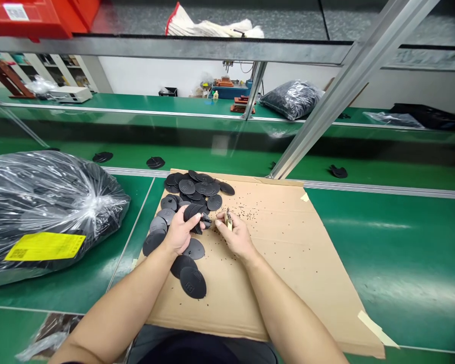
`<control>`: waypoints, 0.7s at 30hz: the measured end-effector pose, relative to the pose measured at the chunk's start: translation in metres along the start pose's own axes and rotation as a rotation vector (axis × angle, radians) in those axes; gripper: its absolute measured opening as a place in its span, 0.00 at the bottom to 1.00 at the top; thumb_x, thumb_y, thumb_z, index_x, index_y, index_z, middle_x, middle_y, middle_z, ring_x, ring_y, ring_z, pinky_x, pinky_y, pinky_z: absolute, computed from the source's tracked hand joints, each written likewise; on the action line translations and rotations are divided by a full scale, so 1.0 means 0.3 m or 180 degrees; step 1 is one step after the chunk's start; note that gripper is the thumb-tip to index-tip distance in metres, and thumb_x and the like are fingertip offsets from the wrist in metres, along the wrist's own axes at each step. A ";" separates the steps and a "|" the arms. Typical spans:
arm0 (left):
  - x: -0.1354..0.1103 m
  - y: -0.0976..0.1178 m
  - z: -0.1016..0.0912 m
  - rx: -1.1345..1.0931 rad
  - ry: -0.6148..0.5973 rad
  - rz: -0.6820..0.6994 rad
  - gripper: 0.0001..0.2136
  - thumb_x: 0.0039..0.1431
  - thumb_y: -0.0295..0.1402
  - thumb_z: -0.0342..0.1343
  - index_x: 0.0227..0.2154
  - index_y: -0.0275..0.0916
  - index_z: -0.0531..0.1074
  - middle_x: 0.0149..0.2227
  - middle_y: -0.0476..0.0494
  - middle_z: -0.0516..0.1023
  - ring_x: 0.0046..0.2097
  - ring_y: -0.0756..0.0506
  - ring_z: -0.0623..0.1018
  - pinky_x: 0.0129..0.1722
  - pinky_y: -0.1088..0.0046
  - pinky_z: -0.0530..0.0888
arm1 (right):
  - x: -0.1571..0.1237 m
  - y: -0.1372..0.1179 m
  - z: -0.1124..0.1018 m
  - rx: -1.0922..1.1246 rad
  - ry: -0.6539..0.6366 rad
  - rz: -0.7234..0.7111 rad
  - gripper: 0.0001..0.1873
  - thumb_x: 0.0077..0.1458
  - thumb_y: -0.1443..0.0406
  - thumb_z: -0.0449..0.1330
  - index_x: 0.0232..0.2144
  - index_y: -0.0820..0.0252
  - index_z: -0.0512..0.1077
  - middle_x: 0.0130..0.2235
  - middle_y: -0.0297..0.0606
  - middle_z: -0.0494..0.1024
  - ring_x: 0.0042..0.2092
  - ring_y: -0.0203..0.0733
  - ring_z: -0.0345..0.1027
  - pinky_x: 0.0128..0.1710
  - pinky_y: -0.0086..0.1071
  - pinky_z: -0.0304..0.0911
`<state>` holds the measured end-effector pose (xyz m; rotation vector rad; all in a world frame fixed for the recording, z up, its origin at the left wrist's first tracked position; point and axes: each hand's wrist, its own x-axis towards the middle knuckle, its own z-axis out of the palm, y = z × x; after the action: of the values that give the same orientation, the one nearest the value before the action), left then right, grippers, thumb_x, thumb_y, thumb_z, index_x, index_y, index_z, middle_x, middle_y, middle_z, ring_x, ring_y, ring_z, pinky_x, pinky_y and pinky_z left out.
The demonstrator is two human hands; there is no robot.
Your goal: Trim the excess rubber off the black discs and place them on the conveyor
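Note:
My left hand (182, 232) is closed around several black plastic discs (191, 211), held above the cardboard sheet (288, 263). A small dark part juts from them toward the right. Just to the right, my right hand (235, 235) grips a small tool with a pale yellow body and a metal tip (228, 218); its exact kind is hard to make out. The two hands are close but apart. Behind and beside my left hand lies a pile of black oval discs (200, 188), some with raised marks. Nearer to me, another disc (193, 282) rests flat on the cardboard.
Tiny black bits (246, 210) are scattered over the cardboard. A large plastic bag of black parts (53, 202) sits at the left. A metal post (326, 106) slants up on the right. Overhead runs a shelf with a red bin (41, 20) and white gloves (212, 28).

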<state>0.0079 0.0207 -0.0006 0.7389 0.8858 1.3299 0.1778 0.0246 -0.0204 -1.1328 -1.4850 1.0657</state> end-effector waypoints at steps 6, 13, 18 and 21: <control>-0.009 -0.010 0.006 0.0101 -0.0084 0.0036 0.19 0.46 0.36 0.68 0.38 0.37 0.67 0.33 0.47 0.74 0.26 0.51 0.74 0.26 0.75 0.71 | -0.005 -0.006 0.005 0.0431 -0.0121 0.0066 0.13 0.51 0.56 0.62 0.34 0.59 0.68 0.27 0.32 0.70 0.27 0.34 0.62 0.29 0.29 0.62; -0.006 -0.011 0.004 0.0126 -0.0129 0.0017 0.19 0.46 0.35 0.68 0.37 0.37 0.67 0.34 0.48 0.74 0.27 0.52 0.75 0.27 0.75 0.71 | -0.006 0.002 0.005 0.0444 -0.0112 0.0080 0.14 0.51 0.56 0.62 0.36 0.59 0.69 0.29 0.33 0.71 0.28 0.34 0.63 0.31 0.30 0.63; -0.008 -0.010 0.004 0.0125 -0.0133 -0.0110 0.19 0.46 0.36 0.67 0.38 0.37 0.66 0.34 0.48 0.73 0.27 0.52 0.74 0.26 0.76 0.71 | -0.007 -0.002 0.004 0.0434 -0.0087 0.0051 0.12 0.52 0.58 0.62 0.34 0.59 0.69 0.28 0.32 0.70 0.27 0.34 0.61 0.30 0.29 0.61; -0.008 -0.010 0.004 0.0045 -0.0155 -0.0176 0.19 0.46 0.35 0.68 0.38 0.36 0.66 0.34 0.48 0.73 0.27 0.53 0.74 0.26 0.77 0.71 | -0.007 -0.005 0.005 0.0497 -0.0089 0.0081 0.11 0.51 0.58 0.62 0.34 0.59 0.70 0.28 0.32 0.70 0.28 0.34 0.61 0.30 0.30 0.60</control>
<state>0.0104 0.0181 -0.0023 0.7498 0.8715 1.2532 0.1764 0.0221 -0.0197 -1.0330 -1.3863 1.1980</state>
